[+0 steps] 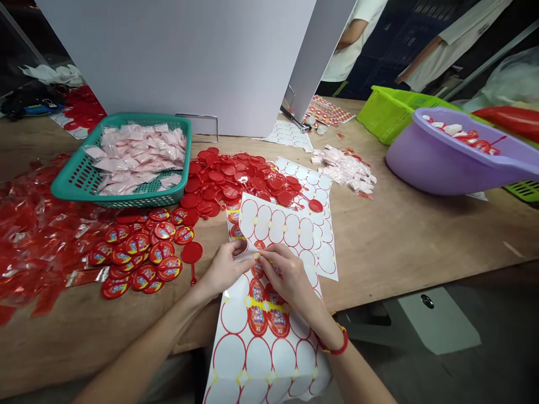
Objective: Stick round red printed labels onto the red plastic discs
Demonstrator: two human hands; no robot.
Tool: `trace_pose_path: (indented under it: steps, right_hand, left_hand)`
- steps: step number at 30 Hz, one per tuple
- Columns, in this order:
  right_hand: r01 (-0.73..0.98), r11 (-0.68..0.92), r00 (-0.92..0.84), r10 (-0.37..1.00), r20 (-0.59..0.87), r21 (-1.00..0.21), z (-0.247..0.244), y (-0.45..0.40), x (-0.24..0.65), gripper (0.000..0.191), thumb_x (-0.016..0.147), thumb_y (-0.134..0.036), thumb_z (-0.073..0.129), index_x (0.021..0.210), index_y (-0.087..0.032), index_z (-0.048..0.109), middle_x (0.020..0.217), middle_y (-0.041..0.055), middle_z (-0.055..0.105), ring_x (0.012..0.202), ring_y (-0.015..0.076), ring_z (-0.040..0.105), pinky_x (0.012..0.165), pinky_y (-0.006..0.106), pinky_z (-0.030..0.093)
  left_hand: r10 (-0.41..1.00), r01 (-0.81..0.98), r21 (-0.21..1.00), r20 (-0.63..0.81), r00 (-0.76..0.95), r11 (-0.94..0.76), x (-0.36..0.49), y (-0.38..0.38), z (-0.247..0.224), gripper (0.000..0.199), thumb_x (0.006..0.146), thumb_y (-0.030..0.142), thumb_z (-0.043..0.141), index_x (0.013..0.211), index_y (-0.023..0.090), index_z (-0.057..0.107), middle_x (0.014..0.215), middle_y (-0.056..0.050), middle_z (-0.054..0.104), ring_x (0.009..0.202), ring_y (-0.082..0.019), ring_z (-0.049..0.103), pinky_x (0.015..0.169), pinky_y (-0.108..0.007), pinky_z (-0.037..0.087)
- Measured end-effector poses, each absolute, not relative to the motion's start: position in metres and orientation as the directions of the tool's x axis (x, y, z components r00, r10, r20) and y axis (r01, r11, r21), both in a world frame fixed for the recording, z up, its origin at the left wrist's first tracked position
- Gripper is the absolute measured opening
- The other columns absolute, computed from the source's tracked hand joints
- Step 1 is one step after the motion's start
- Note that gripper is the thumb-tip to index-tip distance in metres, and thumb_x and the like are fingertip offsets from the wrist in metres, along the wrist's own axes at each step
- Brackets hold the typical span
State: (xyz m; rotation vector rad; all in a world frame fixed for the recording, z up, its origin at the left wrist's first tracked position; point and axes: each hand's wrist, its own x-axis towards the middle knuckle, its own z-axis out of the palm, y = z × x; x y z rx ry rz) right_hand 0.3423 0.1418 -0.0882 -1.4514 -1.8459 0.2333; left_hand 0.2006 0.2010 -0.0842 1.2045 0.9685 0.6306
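In the head view a sheet of round stickers (233, 315) hangs over the table's front edge. Most of its red-ringed circles are blank white; several printed red stickers (278, 321) remain around its middle. My left hand (229, 268) is closed on a raised fold of this sheet. My right hand (291, 276) pinches at the same fold, its fingertips meeting those of the left; the exact edge between them is partly hidden. Left of my hands lie stickered red discs (144, 276) in a heap and one plain red disc with a stem (192, 252).
Plain red discs (252, 178) are piled beyond the sheet. A green basket (184, 168) holds small pink-white packets; more packets (347, 168) lie right. Red wrappers (37, 235) cover the left. A purple scoop (442, 168) and lime basket (379, 115) stand right; a white panel (181, 62) rises behind.
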Motion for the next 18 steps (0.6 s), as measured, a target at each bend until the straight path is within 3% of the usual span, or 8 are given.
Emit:
trace_pose_path:
  steps: [7,14,18]
  right_hand:
    - [0.735,0.374,-0.083,0.878,0.471,-0.566,-0.093,0.142,0.348,0.012,0.084,-0.014,0.05,0.092,-0.015,0.058,0.087,0.0099,0.06,0.079,0.0173,0.058,0.065,0.03,0.052]
    - [0.772,0.456,-0.222,0.846,0.485,-0.442,-0.088,0.142,0.348,0.012,0.082,-0.011,0.049,0.082,-0.015,0.061,0.076,0.0086,0.061,0.07,0.0187,0.055,0.061,0.034,0.049]
    - [0.735,0.464,-0.237,0.859,0.453,-0.495,-0.085,0.143,0.351,0.014,0.082,-0.012,0.049,0.078,-0.016,0.061,0.074,0.0076,0.061,0.068,0.0177,0.055,0.06,0.032,0.048]
  left_hand:
    - [0.833,0.113,0.929,-0.365,0.415,0.352,0.2,0.201,-0.076,0.026,0.058,0.017,0.063,0.084,0.012,0.059,0.078,-0.002,0.067,0.07,-0.017,0.062,0.063,-0.026,0.049]
    - [0.849,0.098,0.953,-0.3,0.434,0.287,0.203,0.198,-0.077,0.032,0.055,0.013,0.064,0.086,0.013,0.056,0.082,-0.003,0.068,0.076,-0.019,0.063,0.067,-0.027,0.05]
    - [0.866,0.156,0.966,-0.256,0.429,0.209,0.201,0.198,-0.087,0.037,0.056,0.017,0.067,0.091,0.013,0.056,0.089,-0.007,0.067,0.082,-0.021,0.064,0.074,-0.032,0.05]
